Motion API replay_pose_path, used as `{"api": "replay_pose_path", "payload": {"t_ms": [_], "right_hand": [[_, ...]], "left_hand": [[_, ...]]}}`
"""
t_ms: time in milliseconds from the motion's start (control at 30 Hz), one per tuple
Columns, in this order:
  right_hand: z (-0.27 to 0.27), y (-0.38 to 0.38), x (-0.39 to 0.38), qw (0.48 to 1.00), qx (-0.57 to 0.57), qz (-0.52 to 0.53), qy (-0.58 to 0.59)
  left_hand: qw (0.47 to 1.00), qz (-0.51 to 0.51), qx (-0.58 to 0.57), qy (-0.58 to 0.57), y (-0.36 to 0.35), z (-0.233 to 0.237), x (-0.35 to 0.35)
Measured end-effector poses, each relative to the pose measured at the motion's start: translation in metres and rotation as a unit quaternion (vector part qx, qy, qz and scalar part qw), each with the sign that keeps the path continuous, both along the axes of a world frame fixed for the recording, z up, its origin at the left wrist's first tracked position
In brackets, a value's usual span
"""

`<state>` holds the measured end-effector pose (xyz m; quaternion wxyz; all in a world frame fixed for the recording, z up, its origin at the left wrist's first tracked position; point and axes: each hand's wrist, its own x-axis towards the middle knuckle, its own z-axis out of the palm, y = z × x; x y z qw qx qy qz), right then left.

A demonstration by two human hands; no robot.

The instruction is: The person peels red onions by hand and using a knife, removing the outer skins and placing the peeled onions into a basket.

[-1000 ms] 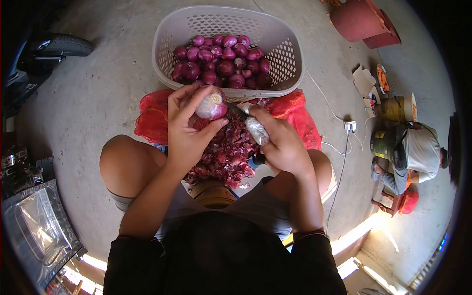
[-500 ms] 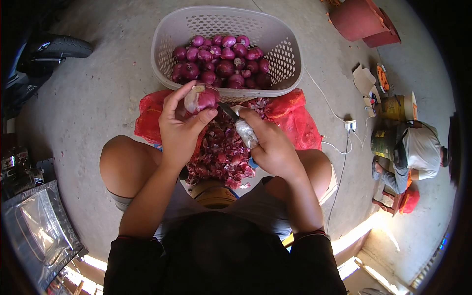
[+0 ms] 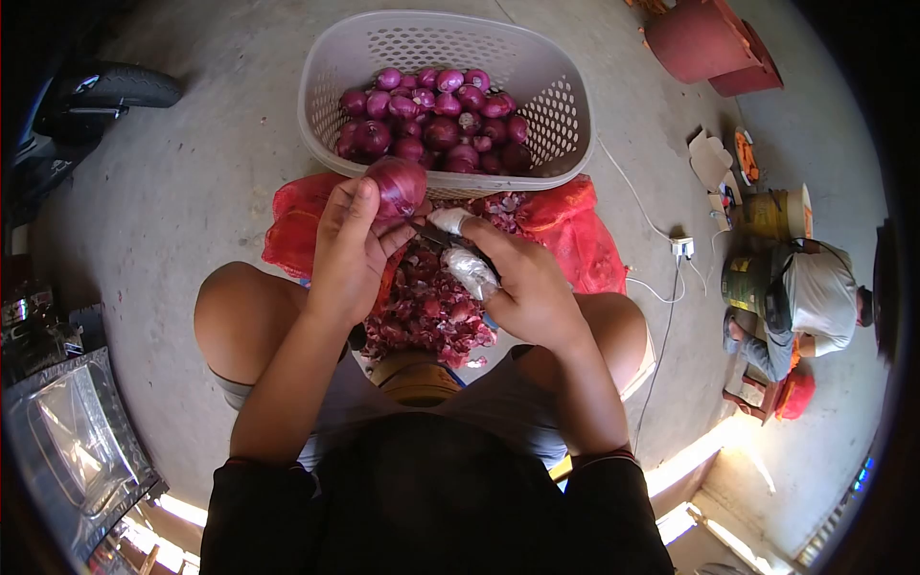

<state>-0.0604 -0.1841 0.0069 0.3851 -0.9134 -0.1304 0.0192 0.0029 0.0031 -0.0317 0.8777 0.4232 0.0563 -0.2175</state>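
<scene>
My left hand (image 3: 347, 251) is closed around a red onion (image 3: 398, 186), held up in front of the basket's near rim. In my right hand (image 3: 525, 278) is a knife (image 3: 470, 272) whose handle is wrapped in clear plastic; its dark blade points left, close under the onion. A white wrapping (image 3: 448, 220) covers the tip of a right finger or thumb. Below both hands lies a heap of red onion skins (image 3: 431, 316). Beyond them stands a grey plastic basket (image 3: 316, 120) holding many peeled, shiny purple onions (image 3: 441, 132).
Red mesh sacking (image 3: 575, 235) lies on both sides of the skins. A white cable with a socket block (image 3: 681, 246) runs over the floor at right. Another person (image 3: 819, 297) bends over beside buckets (image 3: 746, 280). A tyre (image 3: 125, 84) is at upper left, red tubs (image 3: 700, 43) at upper right.
The onion has been turned in my left hand: its pale, papery side no longer shows, and smooth purple faces up. The knife has shifted slightly left and down, beneath the onion.
</scene>
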Motion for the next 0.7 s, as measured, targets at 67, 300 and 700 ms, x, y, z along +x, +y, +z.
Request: {"api": "replay_pose_path", "payload": {"t_ms": [67,300,700], "right_hand": [[-0.004,0.000,0.001,0.998,0.031,0.008,-0.058],[-0.011,0.005,0.004,0.992,0.063,-0.012,-0.111],[-0.012,0.008,0.009,0.990,0.059,-0.017,-0.128]], "left_hand": [[1.000,-0.008,-0.017,0.023,0.002,-0.001,0.000],[0.995,-0.070,-0.064,0.028,0.001,0.006,-0.004],[0.989,-0.110,-0.096,0.029,0.000,0.008,-0.006]]}}
